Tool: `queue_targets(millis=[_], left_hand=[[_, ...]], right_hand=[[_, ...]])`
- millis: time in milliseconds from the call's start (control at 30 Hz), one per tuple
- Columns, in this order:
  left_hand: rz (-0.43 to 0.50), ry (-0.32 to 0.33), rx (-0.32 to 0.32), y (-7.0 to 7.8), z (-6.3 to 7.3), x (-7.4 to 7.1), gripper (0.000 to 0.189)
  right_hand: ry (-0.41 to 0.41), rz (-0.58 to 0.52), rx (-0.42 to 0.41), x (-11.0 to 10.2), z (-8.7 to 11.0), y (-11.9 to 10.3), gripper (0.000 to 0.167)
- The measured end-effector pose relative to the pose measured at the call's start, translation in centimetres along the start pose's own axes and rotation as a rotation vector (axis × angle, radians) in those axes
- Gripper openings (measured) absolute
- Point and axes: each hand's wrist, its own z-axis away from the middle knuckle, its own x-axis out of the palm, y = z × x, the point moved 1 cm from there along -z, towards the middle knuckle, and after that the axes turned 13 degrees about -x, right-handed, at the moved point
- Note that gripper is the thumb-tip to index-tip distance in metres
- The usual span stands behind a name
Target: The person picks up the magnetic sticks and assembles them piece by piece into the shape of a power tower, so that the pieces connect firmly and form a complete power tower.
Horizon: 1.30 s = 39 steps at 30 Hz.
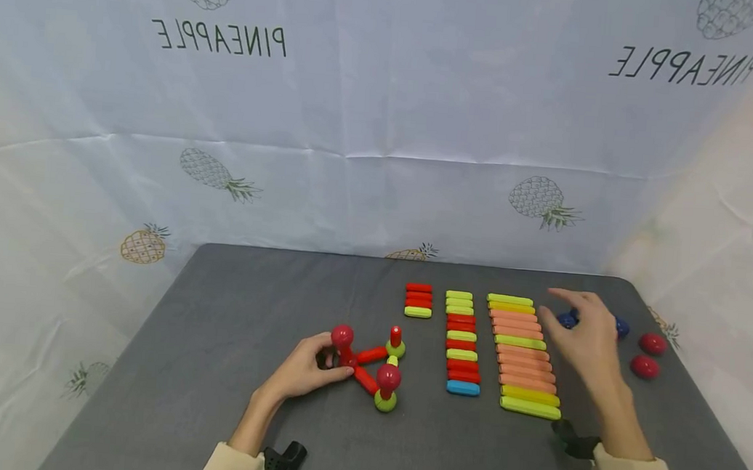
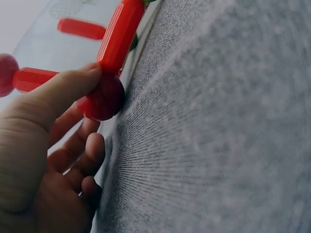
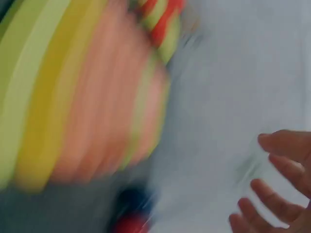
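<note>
A triangular frame of balls and rods stands on the table: red rods (image 1: 367, 380) and a yellow-green rod (image 1: 392, 361) join one red corner ball (image 2: 103, 99) and two green balls (image 1: 385, 401). Upright rods rise from the corners, two topped by red balls (image 1: 389, 378); the upright at the back (image 1: 396, 335) has a bare end. My left hand (image 1: 304, 367) holds the red corner, thumb at the joint of ball and rod. Fingers apart and nothing between them, my right hand (image 1: 586, 337) hovers over blue balls (image 1: 622, 328), partly covering them.
Right of the frame lie a short stack of red and yellow-green rods (image 1: 419, 296), a mixed column ending in a blue rod (image 1: 463, 388), and a column of longer orange and yellow rods (image 1: 525, 363). Loose red balls (image 1: 645, 367) lie near the table's right edge.
</note>
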Motion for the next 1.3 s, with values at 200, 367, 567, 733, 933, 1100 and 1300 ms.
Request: queue_targets(millis=[200,367,567,733,933,1100,1300], left_hand=[[-0.008,0.057,-0.012,0.2,0.0,0.0,0.032],[-0.042,0.053,-0.019,0.7,0.1,-0.2,0.051],[-0.106,-0.222,-0.146,1.5,0.7,-0.3,0.104],[-0.154,-0.245,-0.217,2.2,0.5,0.7,0.128],[-0.194,-0.163,-0.238,2.6,0.4,1.6,0.125],[-0.206,-0.140,-0.246,2.7,0.5,1.5,0.120],[-0.186,-0.175,-0.232,2.5,0.6,1.0,0.118]], right_hand=[[-0.200,0.154,0.215,-1.8,2.4,7.8,0.048],[-0.277,0.197,0.244,-2.1,3.4,9.8,0.051],[-0.274,0.203,0.215,-1.5,3.4,9.6,0.052],[-0.252,0.206,0.197,-0.9,3.1,9.4,0.050],[-0.274,0.205,0.243,-0.4,2.7,9.1,0.047],[-0.302,0.173,0.313,-0.4,2.5,9.0,0.047],[-0.138,0.097,0.228,-1.0,1.8,6.2,0.049]])
